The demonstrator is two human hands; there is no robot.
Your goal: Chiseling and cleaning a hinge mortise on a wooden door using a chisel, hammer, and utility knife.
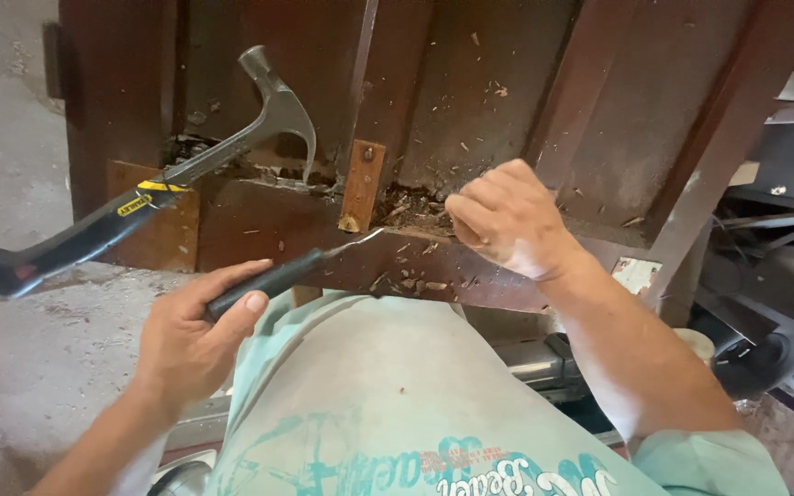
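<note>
My left hand (197, 332) grips the black handle of a screwdriver (298, 269), whose metal tip points at the lower end of a small brass plate (361, 185) screwed to a dark brown wooden panel (470, 101). My right hand (505, 220) is closed in a fist and rests on the panel's lower rail, beside a crumbled, splintered gap in the wood. A claw hammer (153, 186) with a black and yellow handle hangs by its claw, which is wedged into the gap left of the plate; no hand touches it.
Wood chips and splinters lie scattered over the panel and rail. A concrete floor (11, 147) shows at the left. Dark metal frames and bars (783, 211) stand at the right. My light green shirt fills the bottom of the view.
</note>
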